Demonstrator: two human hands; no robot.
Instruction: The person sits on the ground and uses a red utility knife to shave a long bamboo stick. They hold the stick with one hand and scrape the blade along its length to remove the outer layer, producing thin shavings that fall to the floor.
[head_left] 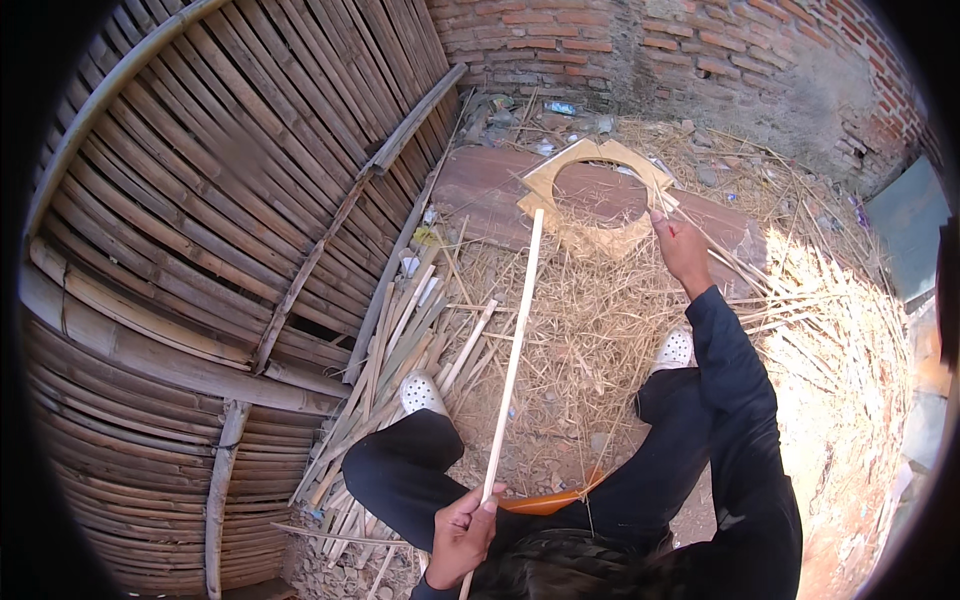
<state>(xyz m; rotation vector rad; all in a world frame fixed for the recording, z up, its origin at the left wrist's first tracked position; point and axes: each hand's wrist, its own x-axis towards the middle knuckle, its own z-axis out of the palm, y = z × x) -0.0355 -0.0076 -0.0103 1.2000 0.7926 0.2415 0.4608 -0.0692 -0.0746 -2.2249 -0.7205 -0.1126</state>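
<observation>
My left hand point(465, 532), low in the view near my lap, is closed round a long pale bamboo strip point(517, 340). The strip slants up and away from me, its far end reaching the left side of a light wooden piece with a large round hole point(547, 180). At that piece's right side, my right hand point(682, 250) makes a fist with the arm stretched forward. Thin pale sticks point(668, 200) show right by its fingers; what the fist grips is too small to tell. The wooden piece lies on a brown board point(470, 190).
Split bamboo strips point(400, 340) lie heaped by my left foot, beside a bamboo slat wall point(220, 200). Straw-like shavings point(590, 330) cover the ground between my feet. A brick wall point(560, 45) stands behind. An orange curved thing point(545, 503) lies across my lap.
</observation>
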